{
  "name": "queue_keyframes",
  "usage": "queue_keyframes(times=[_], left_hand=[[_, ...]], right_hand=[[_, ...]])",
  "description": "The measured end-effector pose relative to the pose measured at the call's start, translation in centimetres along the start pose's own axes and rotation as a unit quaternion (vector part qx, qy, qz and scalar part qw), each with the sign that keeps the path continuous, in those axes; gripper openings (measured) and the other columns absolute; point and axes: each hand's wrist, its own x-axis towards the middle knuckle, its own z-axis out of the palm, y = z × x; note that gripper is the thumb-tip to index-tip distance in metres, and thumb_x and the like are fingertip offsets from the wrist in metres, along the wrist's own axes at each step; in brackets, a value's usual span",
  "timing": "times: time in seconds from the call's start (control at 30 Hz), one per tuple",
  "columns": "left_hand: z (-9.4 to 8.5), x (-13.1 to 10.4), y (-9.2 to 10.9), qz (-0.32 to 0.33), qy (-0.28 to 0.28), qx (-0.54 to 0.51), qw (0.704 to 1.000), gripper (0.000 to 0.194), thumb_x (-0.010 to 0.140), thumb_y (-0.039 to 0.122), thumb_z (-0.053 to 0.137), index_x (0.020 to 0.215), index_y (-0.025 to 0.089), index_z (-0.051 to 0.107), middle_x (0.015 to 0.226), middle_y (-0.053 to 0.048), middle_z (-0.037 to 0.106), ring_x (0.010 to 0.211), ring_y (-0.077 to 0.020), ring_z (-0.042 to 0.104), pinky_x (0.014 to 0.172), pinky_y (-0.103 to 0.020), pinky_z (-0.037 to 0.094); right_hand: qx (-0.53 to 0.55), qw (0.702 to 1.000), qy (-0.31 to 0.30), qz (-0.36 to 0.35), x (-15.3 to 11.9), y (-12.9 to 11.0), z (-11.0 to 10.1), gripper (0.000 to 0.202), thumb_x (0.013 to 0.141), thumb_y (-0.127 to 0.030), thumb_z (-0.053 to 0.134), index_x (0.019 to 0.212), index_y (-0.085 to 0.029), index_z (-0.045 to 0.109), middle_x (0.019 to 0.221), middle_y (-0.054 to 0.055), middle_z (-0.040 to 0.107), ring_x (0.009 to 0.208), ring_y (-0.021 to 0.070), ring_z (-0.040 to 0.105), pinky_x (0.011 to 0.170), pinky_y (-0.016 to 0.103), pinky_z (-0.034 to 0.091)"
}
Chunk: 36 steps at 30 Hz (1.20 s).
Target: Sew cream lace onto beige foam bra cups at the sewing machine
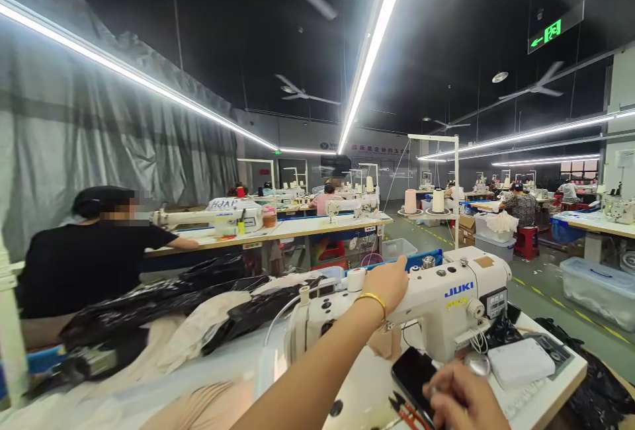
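My left hand (387,284), with a gold bangle on its wrist, reaches over the top of the white JUKI sewing machine (446,291); its fingertips are hidden on the far side. At the lower right, my right hand (464,393) has its fingers bent together around something small that I cannot make out. Beside it a black phone (414,374) lies on the table, with red-handled snips (409,413) just in front. A white box (520,362) rests to the right of my right hand.
Pale fabric (198,334) and black plastic bags (124,307) lie at the left. A thread stand (456,185) with two cones rises behind the machine. A person in black (84,258) sits at the left. A clear bin (598,291) stands on the floor at the right.
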Motion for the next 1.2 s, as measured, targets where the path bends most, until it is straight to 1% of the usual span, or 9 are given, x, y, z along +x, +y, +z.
queue_keyframes(times=[0.1, 0.2, 0.4, 0.63, 0.8, 0.93, 1.07, 1.13, 1.2], left_hand=[[0.7, -0.4, -1.1, -0.002, 0.034, -0.022, 0.999, 0.017, 0.092, 0.024, 0.053, 0.076, 0.022, 0.058, 0.07, -0.006, 0.068, 0.073, -0.0256, 0.067, 0.067, -0.031, 0.039], [0.7, -0.6, -2.0, -0.017, 0.087, -0.071, 0.994, 0.03, 0.098, 0.031, 0.04, 0.073, 0.023, 0.054, 0.072, -0.004, 0.066, 0.072, -0.0227, 0.063, 0.065, -0.03, 0.038], [0.6, -0.5, -3.0, -0.015, 0.154, -0.183, 0.971, 0.038, 0.095, 0.049, 0.04, 0.074, 0.021, 0.057, 0.066, 0.0, 0.061, 0.065, -0.0184, 0.057, 0.061, -0.027, 0.038], [0.8, -0.7, -3.3, -0.002, 0.172, -0.262, 0.95, 0.039, 0.093, 0.052, 0.045, 0.073, 0.021, 0.058, 0.064, 0.001, 0.06, 0.063, -0.0179, 0.056, 0.061, -0.027, 0.039], [1.0, -0.8, -3.1, 0.008, 0.169, -0.306, 0.937, 0.038, 0.092, 0.053, 0.048, 0.074, 0.021, 0.059, 0.064, 0.002, 0.059, 0.062, -0.0176, 0.054, 0.061, -0.028, 0.038], [0.9, -1.0, -3.2, 0.022, 0.172, -0.338, 0.925, 0.038, 0.091, 0.053, 0.049, 0.073, 0.02, 0.059, 0.063, 0.002, 0.058, 0.062, -0.0171, 0.052, 0.061, -0.028, 0.038], [0.5, -1.5, -3.2, 0.049, 0.168, -0.377, 0.91, 0.042, 0.091, 0.056, 0.05, 0.072, 0.02, 0.059, 0.061, 0.003, 0.054, 0.06, -0.0158, 0.049, 0.058, -0.027, 0.038], [0.5, -1.9, -3.2, 0.058, 0.171, -0.397, 0.9, 0.041, 0.091, 0.057, 0.052, 0.073, 0.02, 0.056, 0.06, 0.004, 0.05, 0.057, -0.0146, 0.047, 0.057, -0.026, 0.038], [0.5, -2.3, -3.1, 0.054, 0.188, -0.415, 0.888, 0.037, 0.09, 0.056, 0.055, 0.076, 0.021, 0.054, 0.06, 0.006, 0.048, 0.056, -0.0136, 0.046, 0.056, -0.025, 0.039]], right_hand=[[-0.144, 0.968, 0.14, -0.15, 5.2, -2.3, -1.4, 0.013, 0.095, -0.025, 0.057, 0.101, -0.022, 0.069, 0.089, 0.006, 0.072, 0.082, 0.0222, 0.068, 0.074, 0.033, 0.054], [-0.187, 0.923, 0.197, -0.273, 10.1, -4.4, -1.0, 0.013, 0.096, -0.021, 0.053, 0.099, -0.022, 0.066, 0.097, 0.008, 0.07, 0.091, 0.0235, 0.066, 0.081, 0.035, 0.055], [-0.194, 0.908, 0.168, -0.33, 15.7, -4.9, 0.9, 0.022, 0.101, -0.016, 0.045, 0.108, -0.024, 0.065, 0.109, 0.008, 0.071, 0.103, 0.0214, 0.065, 0.095, 0.038, 0.054], [-0.258, 0.897, 0.104, -0.345, 15.4, -5.3, -0.7, 0.024, 0.103, -0.016, 0.044, 0.111, -0.024, 0.066, 0.12, 0.01, 0.07, 0.113, 0.0232, 0.063, 0.099, 0.042, 0.052], [-0.321, 0.884, 0.049, -0.337, 15.1, -6.4, -1.2, 0.028, 0.099, -0.009, 0.044, 0.111, -0.024, 0.066, 0.111, 0.009, 0.071, 0.104, 0.0246, 0.062, 0.092, 0.042, 0.053], [-0.355, 0.873, 0.017, -0.335, 14.7, -6.9, -1.9, 0.034, 0.095, -0.007, 0.046, 0.118, -0.024, 0.066, 0.117, 0.01, 0.07, 0.108, 0.0251, 0.062, 0.095, 0.043, 0.052], [-0.412, 0.877, 0.045, -0.244, 14.5, -8.7, -3.2, 0.043, 0.097, -0.016, 0.055, 0.138, -0.025, 0.054, 0.11, 0.009, 0.07, 0.099, 0.0245, 0.064, 0.089, 0.041, 0.053], [-0.467, 0.864, 0.045, -0.183, 14.8, -10.1, -3.3, 0.036, 0.095, -0.021, 0.061, 0.131, -0.02, 0.059, 0.103, 0.01, 0.07, 0.094, 0.0261, 0.064, 0.081, 0.038, 0.052], [-0.505, 0.847, -0.006, -0.167, 15.4, -11.5, -2.7, 0.016, 0.093, -0.019, 0.062, 0.108, -0.017, 0.068, 0.094, 0.01, 0.071, 0.088, 0.0258, 0.063, 0.075, 0.035, 0.048]])
